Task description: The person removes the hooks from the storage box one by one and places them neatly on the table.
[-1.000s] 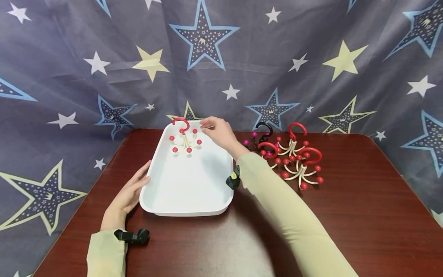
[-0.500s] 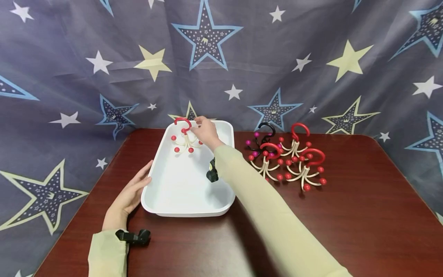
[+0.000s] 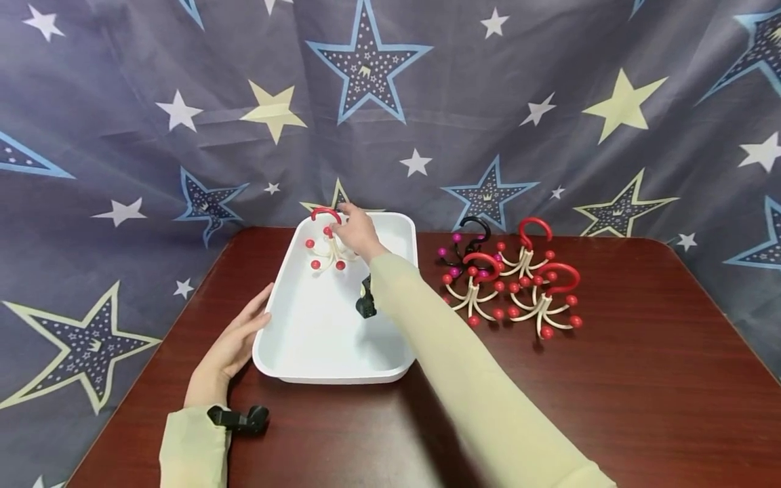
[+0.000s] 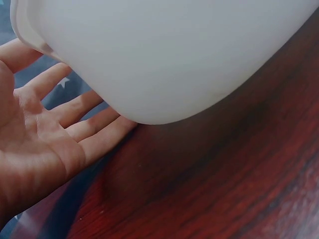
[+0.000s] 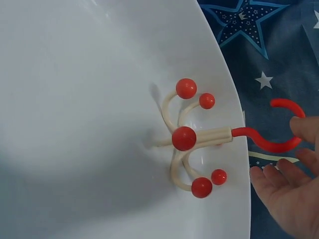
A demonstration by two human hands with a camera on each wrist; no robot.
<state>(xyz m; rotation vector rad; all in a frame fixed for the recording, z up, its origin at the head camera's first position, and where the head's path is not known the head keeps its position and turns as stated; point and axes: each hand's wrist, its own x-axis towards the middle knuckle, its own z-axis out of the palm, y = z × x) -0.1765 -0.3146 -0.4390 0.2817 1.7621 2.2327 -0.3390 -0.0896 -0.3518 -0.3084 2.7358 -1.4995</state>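
Note:
A white plastic tray [image 3: 323, 332] lies on the table, with one rotating multi-claw hook hanger [image 3: 333, 249] standing near its far end. The hanger has a red hook [image 5: 279, 146], cream curved arms and red ball tips. My right hand [image 3: 358, 234] is at the red hook. In the right wrist view its thumb overlaps the hook's curve, while the other fingers [image 5: 279, 181] are loosely bent below with a gap to the thumb. My left hand [image 3: 234, 339] rests its fairly straight fingers along the tray's left side; the left wrist view shows the palm [image 4: 40, 144] facing up beside it.
Right of the tray stand several similar hangers: red-and-cream ones [image 3: 473, 291], [image 3: 543, 305], [image 3: 525, 261] close together and a black one [image 3: 470, 252] with magenta balls behind. A star-patterned cloth [image 3: 390, 135] hangs behind the dark red wooden table [image 3: 641, 352].
My right hand has moved left over the tray's far end to the red hook of the hanger inside. The left hand stays against the tray. The hanger has not visibly moved.

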